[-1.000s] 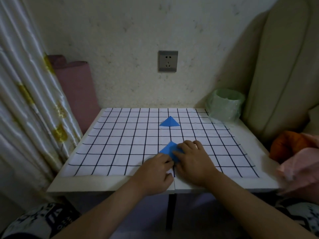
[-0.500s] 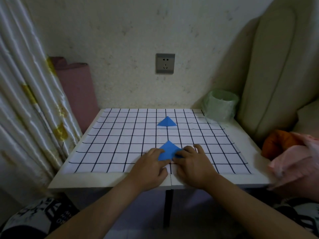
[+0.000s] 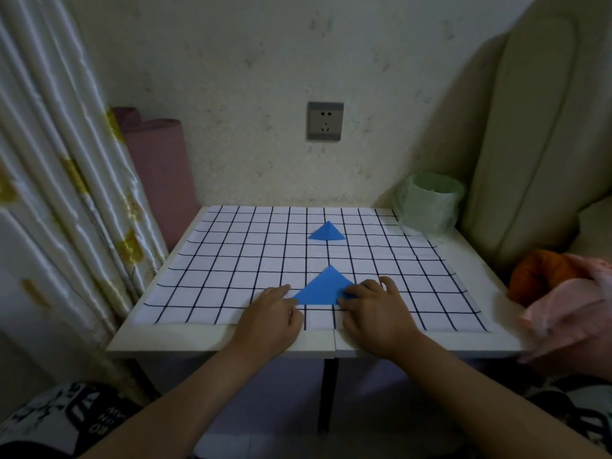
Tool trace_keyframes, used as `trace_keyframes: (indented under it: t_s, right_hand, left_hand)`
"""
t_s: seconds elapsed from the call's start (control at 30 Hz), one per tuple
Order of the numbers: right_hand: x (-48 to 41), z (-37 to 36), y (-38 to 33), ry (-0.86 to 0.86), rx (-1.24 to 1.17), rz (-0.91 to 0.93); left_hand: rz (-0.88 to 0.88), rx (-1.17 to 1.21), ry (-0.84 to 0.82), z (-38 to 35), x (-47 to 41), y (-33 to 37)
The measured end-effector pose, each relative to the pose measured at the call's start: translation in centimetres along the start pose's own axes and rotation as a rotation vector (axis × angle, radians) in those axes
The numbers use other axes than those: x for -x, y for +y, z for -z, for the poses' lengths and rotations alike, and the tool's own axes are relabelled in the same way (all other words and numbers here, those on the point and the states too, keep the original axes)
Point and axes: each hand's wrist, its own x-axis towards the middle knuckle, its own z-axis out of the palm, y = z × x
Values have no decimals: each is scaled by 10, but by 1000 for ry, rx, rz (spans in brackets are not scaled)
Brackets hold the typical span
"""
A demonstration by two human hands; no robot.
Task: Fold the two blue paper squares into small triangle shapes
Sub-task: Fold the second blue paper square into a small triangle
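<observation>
Near the front edge of the counter (image 3: 198,339), the near blue triangle (image 3: 323,288) lies between both hands. Likely step: fold it smaller. Pin the left corner flat, carry the right corner over, match edges, then crease. Left hand (image 3: 271,316) is flat, fingers straight, touching the left corner. Right hand (image 3: 374,313) has fingers bent over the right corner; pinching or only pressing, cannot tell. The far blue triangle (image 3: 327,232) sits toward the back edge, untouched.
</observation>
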Motion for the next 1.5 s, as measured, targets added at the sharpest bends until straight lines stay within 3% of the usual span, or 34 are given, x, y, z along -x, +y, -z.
trace_keyframes:
  t_s: [0.23, 0.4, 0.53, 0.63, 0.73, 0.87, 1.0, 1.5]
  right_hand:
    - [-1, 0, -2, 1, 1, -22]
    - [1, -1, -4, 13, -17, -24]
    - [2, -3, -4, 6, -40, -22]
    - [2, -5, -6, 29, -58, -26]
    - [2, -7, -7, 53, -86, -30]
    - [6, -8, -2, 29, -78, -9]
    - [10, -4, 8, 5, -43, -60]
    - [33, 11, 38, -17, 33, -279]
  left_hand:
    - [-40, -70, -1, 18, 9, -15]
    - [26, -90, 30, 18, 8, -6]
    - [-149, -163, 151, 15, -1, 7]
    - [-301, -38, -1, 6, -9, 24]
    - [-342, 93, -119, -9, -13, 37]
    - [-320, 65, -68, -17, -17, 39]
    - [-315, -48, -60, -19, -21, 41]
    - [-323, -415, -335, -15, -40, 69]
